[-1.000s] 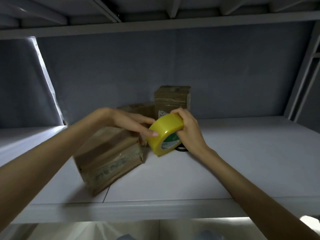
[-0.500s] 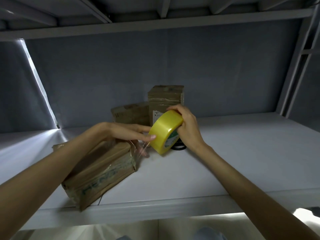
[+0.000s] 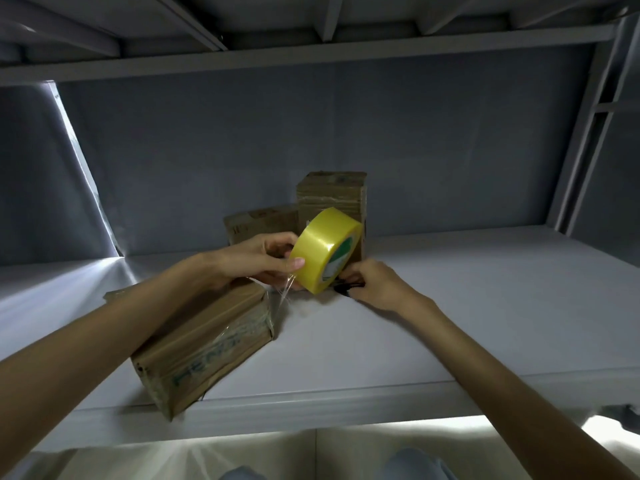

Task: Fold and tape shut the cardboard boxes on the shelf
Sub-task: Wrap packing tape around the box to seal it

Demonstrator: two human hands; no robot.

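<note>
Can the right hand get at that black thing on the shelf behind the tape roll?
Probably yes: the right hand already touches the black object beside the tape roll, which the left hand holds up.

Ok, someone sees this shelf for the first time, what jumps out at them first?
The yellow tape roll stands out, held up mid-shelf by the left hand, with a clear strip of tape running down to the near cardboard box at the shelf's front edge. Right of the roll, the right hand reaches for a small black object on the shelf. Two more cardboard boxes stand behind against the grey wall.
</note>
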